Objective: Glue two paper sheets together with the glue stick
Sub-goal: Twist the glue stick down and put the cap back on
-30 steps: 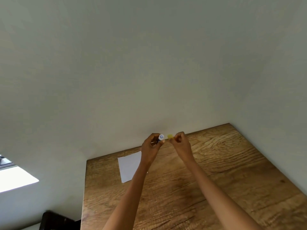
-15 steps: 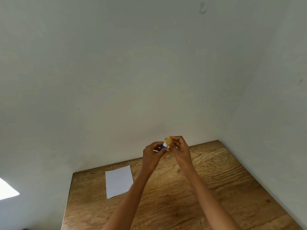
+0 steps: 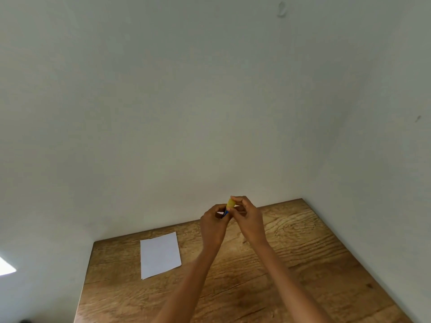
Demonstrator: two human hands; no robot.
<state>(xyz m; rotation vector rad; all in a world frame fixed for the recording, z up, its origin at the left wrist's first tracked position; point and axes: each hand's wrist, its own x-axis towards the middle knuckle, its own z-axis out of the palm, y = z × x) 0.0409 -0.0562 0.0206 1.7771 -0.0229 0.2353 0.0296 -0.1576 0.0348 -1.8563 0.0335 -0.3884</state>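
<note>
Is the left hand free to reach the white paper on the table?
Probably not yet: the left hand grips the glue stick above the table. Nothing lies between it and the paper, though.

Soft, even daylight, slightly blurry throughout, wide-angle bending at edges, overexposed patch (image 3: pixel 7 268) lower left.

head cam | faces forward, slightly down | table (image 3: pixel 303 264) corner near | wall (image 3: pixel 186 113) fills upper frame
</note>
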